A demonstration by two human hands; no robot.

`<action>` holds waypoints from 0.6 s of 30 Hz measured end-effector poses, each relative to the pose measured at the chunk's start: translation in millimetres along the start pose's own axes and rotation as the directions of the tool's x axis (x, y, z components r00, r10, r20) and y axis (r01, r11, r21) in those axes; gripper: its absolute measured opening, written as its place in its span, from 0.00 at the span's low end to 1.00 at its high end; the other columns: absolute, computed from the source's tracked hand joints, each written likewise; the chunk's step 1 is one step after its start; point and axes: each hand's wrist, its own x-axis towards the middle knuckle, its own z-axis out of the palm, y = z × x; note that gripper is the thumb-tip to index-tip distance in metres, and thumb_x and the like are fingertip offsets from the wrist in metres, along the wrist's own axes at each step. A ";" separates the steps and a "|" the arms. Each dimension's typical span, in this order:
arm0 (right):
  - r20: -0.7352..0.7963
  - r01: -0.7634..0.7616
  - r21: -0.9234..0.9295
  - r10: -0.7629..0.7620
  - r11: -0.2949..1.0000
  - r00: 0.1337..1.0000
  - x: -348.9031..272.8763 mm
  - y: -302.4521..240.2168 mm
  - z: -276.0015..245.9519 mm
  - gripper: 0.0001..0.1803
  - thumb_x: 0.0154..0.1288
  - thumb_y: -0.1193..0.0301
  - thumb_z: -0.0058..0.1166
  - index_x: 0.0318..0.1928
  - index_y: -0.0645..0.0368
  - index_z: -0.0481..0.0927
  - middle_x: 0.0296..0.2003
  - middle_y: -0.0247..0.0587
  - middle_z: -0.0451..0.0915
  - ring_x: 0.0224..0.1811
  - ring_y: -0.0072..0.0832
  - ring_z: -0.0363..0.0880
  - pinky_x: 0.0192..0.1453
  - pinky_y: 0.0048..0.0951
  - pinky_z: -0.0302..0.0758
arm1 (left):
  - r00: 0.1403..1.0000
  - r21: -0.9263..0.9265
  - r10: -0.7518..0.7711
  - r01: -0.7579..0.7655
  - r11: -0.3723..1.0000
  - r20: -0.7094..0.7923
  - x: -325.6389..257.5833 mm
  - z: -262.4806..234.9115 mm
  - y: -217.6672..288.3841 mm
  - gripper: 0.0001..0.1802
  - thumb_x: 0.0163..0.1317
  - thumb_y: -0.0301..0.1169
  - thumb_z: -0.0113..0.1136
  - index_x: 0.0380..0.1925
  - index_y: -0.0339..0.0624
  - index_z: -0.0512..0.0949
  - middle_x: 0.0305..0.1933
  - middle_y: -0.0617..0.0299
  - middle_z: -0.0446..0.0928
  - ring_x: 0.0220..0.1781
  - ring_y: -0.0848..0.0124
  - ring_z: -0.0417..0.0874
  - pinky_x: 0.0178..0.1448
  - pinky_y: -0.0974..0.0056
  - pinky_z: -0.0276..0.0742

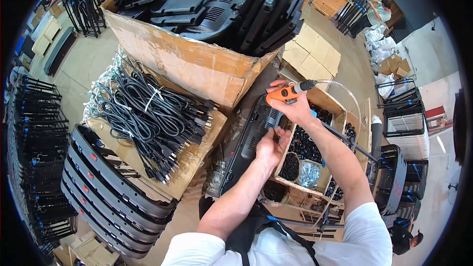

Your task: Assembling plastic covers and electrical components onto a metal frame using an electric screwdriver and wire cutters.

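Observation:
My right hand (296, 111) is wrapped round an orange pneumatic screwdriver (282, 94) with a grey rear end and a clear hose. Its tip is hidden, over the far end of a long black plastic housing (253, 135) with vent slots. The housing lies on the bench in front of me. Nearer to me, my left hand (271, 149) hovers at the housing's right edge, beside the parts box. Its fingers are loosely curled and look apart; I make out nothing in them. A wooden parts box (322, 183) holds black small parts (306, 143) and silver screws (309, 173).
A large cardboard box (182, 54) full of black plastic covers stands ahead. Bundled black power cables (152, 98) lie on cardboard at left. Curved dark housings (118, 202) are stacked nearer. Racks of black frames (34, 157) line the far left. A person (378, 14) stands far right.

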 end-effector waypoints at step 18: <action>0.036 0.039 -0.072 -0.036 0.997 0.999 -0.8 4.0 6.8 0.18 0.59 0.70 0.75 0.48 0.60 0.86 0.42 0.32 0.87 0.46 0.21 0.83 0.57 0.29 0.80 | 0.986 0.405 -0.102 0.147 0.902 -0.131 -78.3 -46.1 -27.5 0.14 0.81 0.27 0.45 0.59 0.38 0.75 0.44 0.59 0.80 0.41 0.66 0.83 0.46 0.62 0.82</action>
